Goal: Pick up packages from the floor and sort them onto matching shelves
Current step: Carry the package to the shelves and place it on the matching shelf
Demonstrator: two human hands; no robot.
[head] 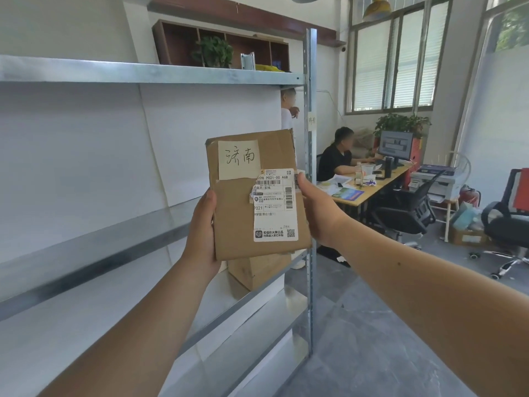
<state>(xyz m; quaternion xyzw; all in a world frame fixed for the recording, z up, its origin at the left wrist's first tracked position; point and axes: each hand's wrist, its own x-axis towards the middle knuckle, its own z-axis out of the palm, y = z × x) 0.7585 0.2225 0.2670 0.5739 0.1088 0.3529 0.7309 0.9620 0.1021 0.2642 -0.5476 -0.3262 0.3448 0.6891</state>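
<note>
Cardboard package [252, 193] stood upright in the air before a metal rack [310, 138], gripped on both side edges. The left hand [201, 233] clasped its left edge, fingers curled behind it; the right hand [317, 210] pinched the right edge, thumb on the shipping label [274, 204]. A handwritten note [239, 161] sat at its top. Behind it, another box [257, 270] rested on a shelf [217, 293].

2 hands [200, 233] [317, 210]; 2 cardboard packages [252, 196] [257, 270] (1 held); 2 office chairs [409, 207] [506, 222].
</note>
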